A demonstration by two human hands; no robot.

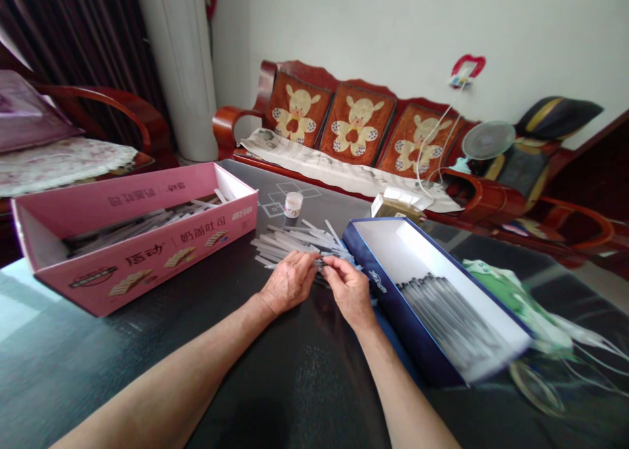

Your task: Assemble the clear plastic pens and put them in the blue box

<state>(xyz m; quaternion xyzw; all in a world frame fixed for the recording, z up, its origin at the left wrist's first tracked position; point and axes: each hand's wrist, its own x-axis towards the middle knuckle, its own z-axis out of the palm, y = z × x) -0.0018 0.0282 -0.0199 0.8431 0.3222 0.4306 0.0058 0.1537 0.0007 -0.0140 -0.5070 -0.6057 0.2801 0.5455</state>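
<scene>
My left hand (292, 282) and my right hand (350, 288) meet over the table, fingertips pinched close together. Between them shows a small dark bit of something thin, mostly hidden by the fingers. Just beyond lies a loose pile of whitish translucent sticks (280, 242), pointing in various directions. To the right of my right hand stands an open blue box (361, 246) with a white inside. Slim grey sticks with dark ends (442, 318) lie side by side in it. On the left, an open pink box (187, 242) holds more pale and dark sticks (147, 223).
A small white tub (293, 204) stands behind the pile on the dark glossy table (275, 383). Behind the blue box is a tissue pack (398, 206). A green and white bag (515, 298) and a roll of clear tape (538, 387) lie right. A wooden sofa (238, 124) stands beyond.
</scene>
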